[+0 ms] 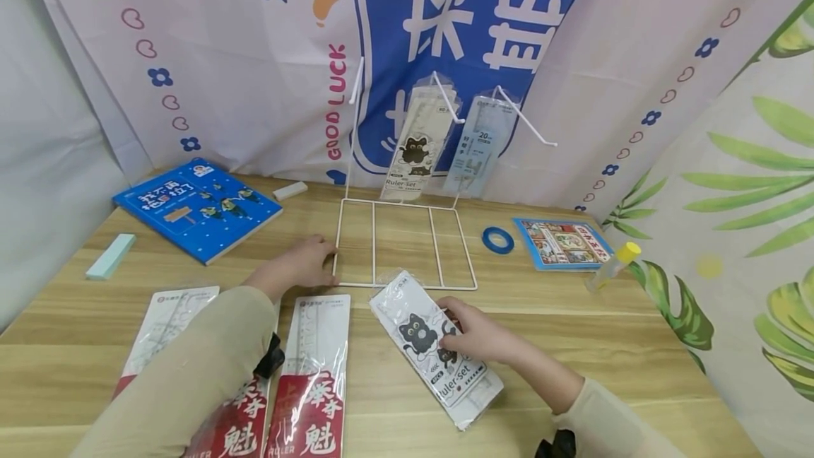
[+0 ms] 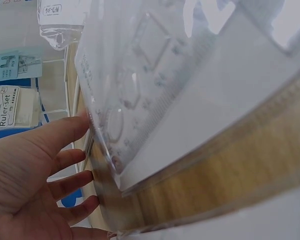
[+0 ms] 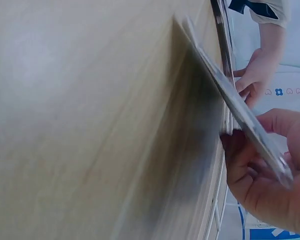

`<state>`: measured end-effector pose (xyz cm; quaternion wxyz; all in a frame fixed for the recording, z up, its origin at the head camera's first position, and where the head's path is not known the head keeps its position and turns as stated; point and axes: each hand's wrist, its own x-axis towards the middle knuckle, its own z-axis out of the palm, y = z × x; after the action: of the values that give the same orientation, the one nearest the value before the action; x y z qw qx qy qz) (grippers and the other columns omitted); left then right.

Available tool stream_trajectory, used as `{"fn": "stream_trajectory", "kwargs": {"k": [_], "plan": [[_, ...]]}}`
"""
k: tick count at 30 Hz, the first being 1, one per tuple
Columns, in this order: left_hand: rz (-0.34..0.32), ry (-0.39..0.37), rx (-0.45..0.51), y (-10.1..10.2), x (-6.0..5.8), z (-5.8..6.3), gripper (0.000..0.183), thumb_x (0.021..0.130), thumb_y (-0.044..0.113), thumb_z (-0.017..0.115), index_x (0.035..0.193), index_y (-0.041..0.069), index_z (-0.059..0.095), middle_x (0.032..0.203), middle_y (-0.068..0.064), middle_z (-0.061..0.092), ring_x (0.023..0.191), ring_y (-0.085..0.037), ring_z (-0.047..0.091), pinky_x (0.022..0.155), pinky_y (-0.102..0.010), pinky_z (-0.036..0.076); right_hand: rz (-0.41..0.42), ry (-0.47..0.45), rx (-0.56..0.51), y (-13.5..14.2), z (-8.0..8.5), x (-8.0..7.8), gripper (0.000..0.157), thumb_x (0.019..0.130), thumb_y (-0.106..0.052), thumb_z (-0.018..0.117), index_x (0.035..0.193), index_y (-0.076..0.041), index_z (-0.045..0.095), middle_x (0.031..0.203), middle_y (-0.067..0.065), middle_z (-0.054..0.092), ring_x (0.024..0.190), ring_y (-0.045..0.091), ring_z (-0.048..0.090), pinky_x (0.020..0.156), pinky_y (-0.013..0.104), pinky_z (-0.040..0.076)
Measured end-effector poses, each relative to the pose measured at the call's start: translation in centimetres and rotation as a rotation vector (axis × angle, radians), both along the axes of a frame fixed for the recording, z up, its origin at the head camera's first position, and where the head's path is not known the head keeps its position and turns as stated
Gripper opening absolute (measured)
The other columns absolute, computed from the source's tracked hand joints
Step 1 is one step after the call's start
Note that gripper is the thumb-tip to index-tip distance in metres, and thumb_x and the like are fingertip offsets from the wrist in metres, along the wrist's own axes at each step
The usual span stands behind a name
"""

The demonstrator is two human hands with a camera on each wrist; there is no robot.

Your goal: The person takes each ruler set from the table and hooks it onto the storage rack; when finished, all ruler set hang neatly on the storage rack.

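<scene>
My right hand (image 1: 475, 331) grips a packaged ruler set (image 1: 427, 345) by its right edge, thumb on the front with its black cat print. In the right wrist view the ruler set (image 3: 235, 102) appears edge-on, tilted above the table. At the left side of the white wire rack (image 1: 374, 246) is my left hand (image 1: 309, 262), fingertips right at the base frame. The left wrist view shows that hand (image 2: 45, 170) with its fingers spread loosely. From the rack's hooks hang another cat ruler set (image 1: 416, 143) and a light blue ruler pack (image 1: 481, 140).
Red-and-white ruler packs (image 1: 311, 373) lie at the front left, partly under my left sleeve. Behind them are a blue book (image 1: 197, 210), a mint block (image 1: 111, 256) and a white block (image 1: 290, 190). Blue tape (image 1: 488, 242), a small booklet (image 1: 559, 244) and a glue stick (image 1: 613, 266) are at right.
</scene>
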<state>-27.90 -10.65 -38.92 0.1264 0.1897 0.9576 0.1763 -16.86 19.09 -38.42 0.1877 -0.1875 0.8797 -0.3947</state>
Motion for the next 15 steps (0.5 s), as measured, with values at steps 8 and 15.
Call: {"fn": "stream_trajectory", "kwargs": {"k": [8,15], "plan": [[-0.005,0.004,-0.007,0.0,0.1,0.2,0.061,0.079,0.026,0.069,0.128,0.0,0.046,0.132,-0.03,0.033,0.12,-0.044,0.033,0.098,-0.054,0.03,0.033,-0.044,-0.057,0.4,0.8,0.1,0.046,0.081,0.002,0.054,0.125,0.002,0.041,0.087,0.01,0.062,0.066,0.018,0.063,0.055,0.029,0.054],[-0.042,0.023,-0.005,-0.1,0.4,0.5,0.06,0.079,0.025,0.068,0.127,-0.003,0.046,0.132,-0.032,0.032,0.12,-0.046,0.033,0.099,-0.053,0.029,0.013,0.0,-0.068,1.3,2.0,-0.2,0.044,0.081,0.001,0.054,0.123,0.007,0.043,0.092,0.013,0.062,0.068,0.018,0.062,0.059,0.029,0.054]]}}
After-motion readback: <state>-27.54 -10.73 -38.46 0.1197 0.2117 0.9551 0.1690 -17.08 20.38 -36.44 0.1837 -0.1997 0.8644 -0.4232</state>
